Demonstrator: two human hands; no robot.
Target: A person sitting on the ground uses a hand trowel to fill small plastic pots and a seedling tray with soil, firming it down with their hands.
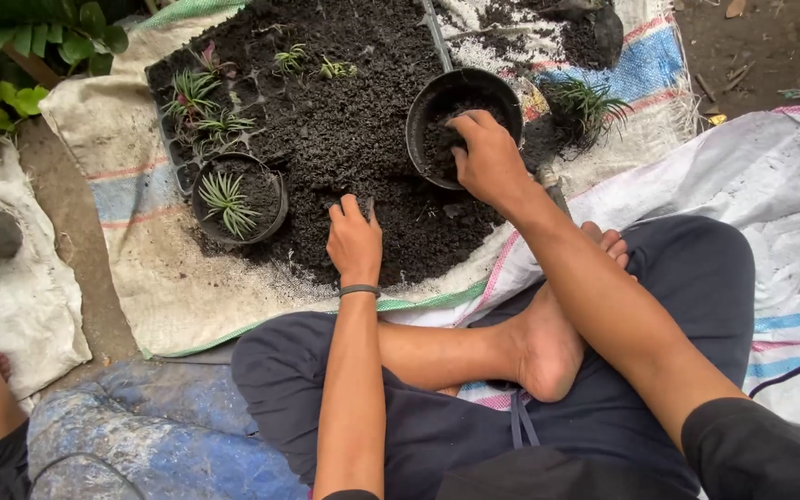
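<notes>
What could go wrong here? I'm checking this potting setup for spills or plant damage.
1. The right hand presses into the black pot, which stands on a loose soil heap; it might tip and spill.
2. The left hand digs in the soil close to the small potted seedling; a sweep could knock or bury it.
3. The soil reaches the sack's edge near the bare foot, so it may scatter off.

Garden potting spot: soil heap, seedling tray, sacks.
</notes>
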